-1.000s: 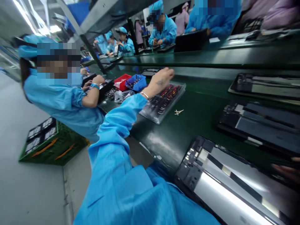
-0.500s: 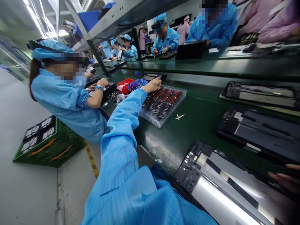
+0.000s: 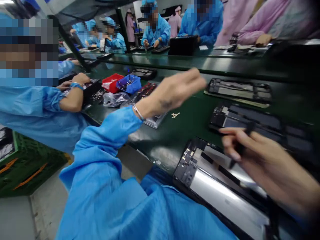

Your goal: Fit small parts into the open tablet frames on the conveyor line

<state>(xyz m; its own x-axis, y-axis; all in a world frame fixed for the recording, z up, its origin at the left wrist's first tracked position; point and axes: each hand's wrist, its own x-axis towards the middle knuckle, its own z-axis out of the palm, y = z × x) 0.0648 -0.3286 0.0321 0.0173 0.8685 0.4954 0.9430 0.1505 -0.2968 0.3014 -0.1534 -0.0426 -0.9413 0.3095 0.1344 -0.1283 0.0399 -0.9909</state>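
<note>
My left hand (image 3: 175, 88) is raised over the bench, smeared by motion, its fingers pressed together. Whatever its fingertips may hold is hidden. Partly behind my wrist lies a clear plastic tray (image 3: 156, 121) with small dark and red parts. My right hand (image 3: 260, 160) is closed round a slim black tool (image 3: 241, 148), its tip pointing down. Below that hand is an opened tablet (image 3: 217, 191) at the bench's near edge, showing a silvery inside, a black strip and a board at its left end.
Two more opened tablets (image 3: 270, 123) (image 3: 237, 91) lie farther back. Pale strips (image 3: 175, 115) rest on the green bench (image 3: 192, 120). A red bin (image 3: 110, 83), a blue bin (image 3: 130, 85) and a plastic bag (image 3: 115, 99) stand left, beside a co-worker's arm (image 3: 72, 100).
My left hand has come away from the parts tray, moving right and nearer. My right hand has come further into view above the near tablet with the black tool. The view has shifted right.
</note>
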